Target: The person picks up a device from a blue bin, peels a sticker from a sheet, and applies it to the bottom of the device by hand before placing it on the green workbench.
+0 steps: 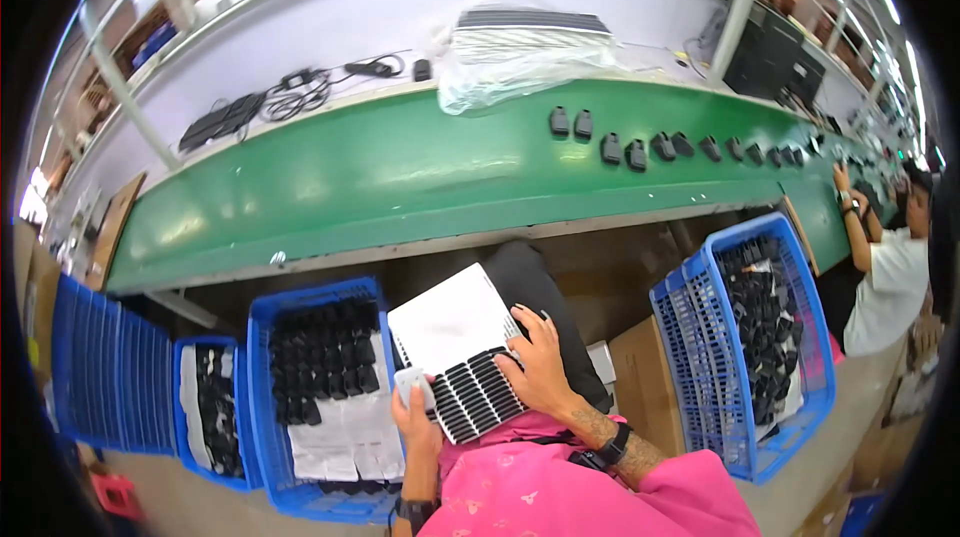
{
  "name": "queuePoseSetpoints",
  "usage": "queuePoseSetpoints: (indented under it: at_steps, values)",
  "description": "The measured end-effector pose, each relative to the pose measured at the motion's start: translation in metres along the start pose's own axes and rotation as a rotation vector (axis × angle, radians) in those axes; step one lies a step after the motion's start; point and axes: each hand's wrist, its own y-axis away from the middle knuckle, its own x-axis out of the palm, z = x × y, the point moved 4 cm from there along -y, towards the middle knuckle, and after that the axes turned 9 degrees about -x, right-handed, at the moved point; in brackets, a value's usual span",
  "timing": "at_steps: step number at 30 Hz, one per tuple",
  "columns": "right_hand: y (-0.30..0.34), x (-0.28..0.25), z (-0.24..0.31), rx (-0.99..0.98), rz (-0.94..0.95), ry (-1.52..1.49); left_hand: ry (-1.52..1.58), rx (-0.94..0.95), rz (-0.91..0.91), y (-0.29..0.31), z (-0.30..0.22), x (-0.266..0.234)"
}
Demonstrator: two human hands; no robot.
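On my lap lies a white sheet (455,315), its lower half covered with rows of short black strips (478,389). My left hand (416,427) is closed on a small white rounded rectangular piece (414,389), held at the sheet's lower left edge. Across the right edge of the sheet rests my right hand (540,367), fingers apart, thumb over the black strips. I cannot make out anything in its grip.
A blue crate (262,417) of black parts stands left, a smaller blue crate (240,467) beside it. Another blue crate (745,437) is at right. Black devices (636,154) line the green bench (400,172). Farther right, a co-worker (890,287) sits at the bench.
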Motion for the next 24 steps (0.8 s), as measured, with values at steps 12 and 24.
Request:
queuePoseSetpoints:
  at_steps: [12, 24]
  values:
    - [-0.015, -0.116, 0.040, 0.383, -0.385, -0.739, -0.266, 0.322, 0.343, 0.027, -0.143, 0.128]
    - [-0.058, -0.080, -0.055, 0.506, -0.317, -0.678, -0.475, 0.247, 0.327, -0.052, -0.107, 0.156]
